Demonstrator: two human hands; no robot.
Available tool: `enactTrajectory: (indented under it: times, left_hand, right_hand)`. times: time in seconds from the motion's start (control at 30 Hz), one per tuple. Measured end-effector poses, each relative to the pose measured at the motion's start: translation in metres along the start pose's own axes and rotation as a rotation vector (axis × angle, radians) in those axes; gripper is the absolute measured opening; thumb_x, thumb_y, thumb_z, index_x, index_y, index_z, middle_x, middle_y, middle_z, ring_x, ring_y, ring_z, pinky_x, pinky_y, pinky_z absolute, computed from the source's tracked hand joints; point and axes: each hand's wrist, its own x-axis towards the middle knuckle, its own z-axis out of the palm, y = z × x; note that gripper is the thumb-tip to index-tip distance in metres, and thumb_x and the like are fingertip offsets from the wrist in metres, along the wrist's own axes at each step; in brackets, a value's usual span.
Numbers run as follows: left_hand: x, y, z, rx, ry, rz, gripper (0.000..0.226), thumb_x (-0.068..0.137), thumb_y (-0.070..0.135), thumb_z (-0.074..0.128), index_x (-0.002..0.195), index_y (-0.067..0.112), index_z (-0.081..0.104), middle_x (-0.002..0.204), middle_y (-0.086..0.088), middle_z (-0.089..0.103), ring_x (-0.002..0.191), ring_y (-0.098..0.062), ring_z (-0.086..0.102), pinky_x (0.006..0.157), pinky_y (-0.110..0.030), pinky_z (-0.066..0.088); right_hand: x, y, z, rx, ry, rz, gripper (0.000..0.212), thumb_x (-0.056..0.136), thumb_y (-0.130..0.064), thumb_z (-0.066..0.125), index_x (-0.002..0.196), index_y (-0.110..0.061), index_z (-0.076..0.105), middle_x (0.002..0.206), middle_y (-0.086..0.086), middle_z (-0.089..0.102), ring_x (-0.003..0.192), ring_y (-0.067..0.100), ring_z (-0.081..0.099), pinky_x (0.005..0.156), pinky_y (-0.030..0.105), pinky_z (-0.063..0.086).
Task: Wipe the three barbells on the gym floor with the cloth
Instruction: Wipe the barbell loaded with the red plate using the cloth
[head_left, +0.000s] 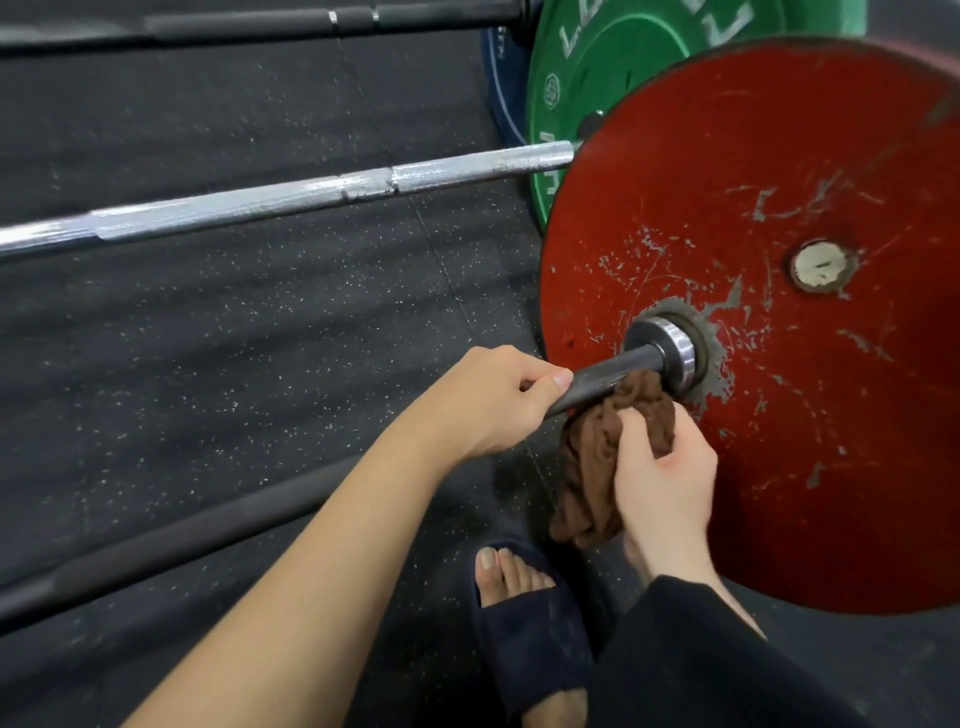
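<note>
cloth pinched in right hand touches near barbell, which left hand grips.

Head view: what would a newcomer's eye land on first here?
The scuffed red plate fills the right side, with a green plate behind it at the top. At its hub, the right hand holds a brown cloth against the dark bar, while the left hand grips that bar to the left.

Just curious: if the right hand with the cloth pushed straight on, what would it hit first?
Probably the dark bar beside its steel collar, cloth first; depth is unclear.
</note>
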Motion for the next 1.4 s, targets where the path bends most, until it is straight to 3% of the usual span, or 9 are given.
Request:
enactTrajectory:
  times: [0.17, 0.33, 0.53, 0.7, 0.83, 0.93, 1.2, 1.27, 1.4]
  left_hand:
    - [0.003, 0.000, 0.001, -0.023, -0.018, -0.024, 0.035, 0.107, 0.043, 0.045, 0.097, 0.024, 0.073, 0.084, 0.004, 0.074, 0.059, -0.008, 0.047, 0.063, -0.025, 0.043]
    - [0.001, 0.001, 0.000, -0.026, -0.009, -0.030, 0.043, 0.107, 0.042, 0.045, 0.069, 0.030, 0.061, 0.049, 0.014, 0.048, 0.051, -0.010, 0.037, 0.058, -0.026, 0.037]
    - [0.002, -0.001, 0.002, -0.035, 0.002, 0.006, 0.039, 0.107, 0.040, 0.044, 0.078, 0.017, 0.055, 0.056, 0.007, 0.042, 0.056, -0.012, 0.033, 0.060, -0.030, 0.035]
    - [0.004, 0.000, 0.001, -0.061, -0.003, -0.022, 0.030, 0.106, 0.042, 0.047, 0.107, 0.038, 0.077, 0.058, 0.028, 0.061, 0.058, 0.005, 0.053, 0.058, -0.010, 0.040]
    - [0.003, 0.000, 0.002, -0.029, -0.014, -0.024, 0.037, 0.106, 0.045, 0.044, 0.099, 0.022, 0.071, 0.086, 0.000, 0.073, 0.071, -0.019, 0.057, 0.081, -0.035, 0.053]
    - [0.001, 0.001, 0.003, -0.054, -0.013, -0.054, 0.033, 0.106, 0.046, 0.045, 0.101, 0.035, 0.075, 0.114, 0.006, 0.075, 0.099, -0.021, 0.068, 0.094, -0.036, 0.055]
    - [0.005, -0.001, -0.001, -0.061, -0.037, -0.043, 0.048, 0.104, 0.051, 0.048, 0.058, 0.049, 0.063, 0.109, 0.021, 0.074, 0.080, -0.006, 0.062, 0.084, -0.029, 0.053]
    - [0.004, 0.000, -0.002, -0.079, -0.046, -0.049, 0.042, 0.104, 0.053, 0.048, 0.067, 0.052, 0.068, 0.093, 0.022, 0.073, 0.075, -0.007, 0.059, 0.080, -0.028, 0.052]
    - [0.004, -0.002, -0.001, -0.100, -0.035, -0.079, 0.029, 0.102, 0.054, 0.050, 0.116, 0.047, 0.074, 0.121, 0.018, 0.072, 0.107, -0.011, 0.067, 0.097, -0.033, 0.053]
  right_hand:
    - [-0.016, 0.005, 0.007, -0.072, -0.132, -0.096, 0.011, 0.099, -0.026, 0.058, 0.092, -0.027, 0.066, 0.088, -0.012, 0.070, 0.087, 0.006, 0.066, 0.086, 0.042, 0.054]
    - [-0.001, 0.001, 0.000, -0.014, 0.002, -0.012, 0.011, 0.097, -0.023, 0.061, 0.089, -0.023, 0.069, 0.083, -0.009, 0.071, 0.087, 0.010, 0.067, 0.079, 0.032, 0.050]
    - [-0.002, 0.000, 0.000, -0.053, -0.009, -0.049, 0.010, 0.098, -0.030, 0.060, 0.090, -0.027, 0.066, 0.084, -0.014, 0.069, 0.084, 0.003, 0.065, 0.080, 0.033, 0.051]
    - [-0.025, 0.001, 0.006, -0.089, -0.189, -0.162, 0.011, 0.098, -0.022, 0.061, 0.093, -0.028, 0.068, 0.088, -0.014, 0.070, 0.087, 0.002, 0.065, 0.081, 0.030, 0.051]
    - [-0.003, 0.004, 0.001, -0.034, 0.003, -0.053, 0.008, 0.095, -0.024, 0.061, 0.090, -0.024, 0.068, 0.084, -0.011, 0.071, 0.086, 0.008, 0.067, 0.085, 0.038, 0.055]
    - [0.008, 0.001, -0.003, -0.027, 0.053, -0.007, 0.010, 0.096, -0.028, 0.060, 0.089, -0.026, 0.067, 0.085, -0.008, 0.070, 0.088, 0.014, 0.067, 0.087, 0.042, 0.055]
    - [-0.017, 0.002, 0.002, -0.076, -0.145, -0.126, 0.011, 0.098, -0.022, 0.061, 0.090, -0.024, 0.067, 0.085, -0.012, 0.070, 0.084, 0.004, 0.066, 0.080, 0.034, 0.053]
    - [-0.006, 0.003, -0.002, -0.070, -0.046, -0.079, 0.009, 0.096, -0.026, 0.062, 0.089, -0.025, 0.067, 0.085, -0.012, 0.070, 0.084, 0.005, 0.066, 0.085, 0.039, 0.055]
    - [0.008, -0.002, -0.009, -0.084, 0.044, -0.057, 0.012, 0.097, -0.031, 0.061, 0.087, -0.025, 0.065, 0.082, -0.010, 0.069, 0.085, 0.011, 0.065, 0.085, 0.042, 0.054]
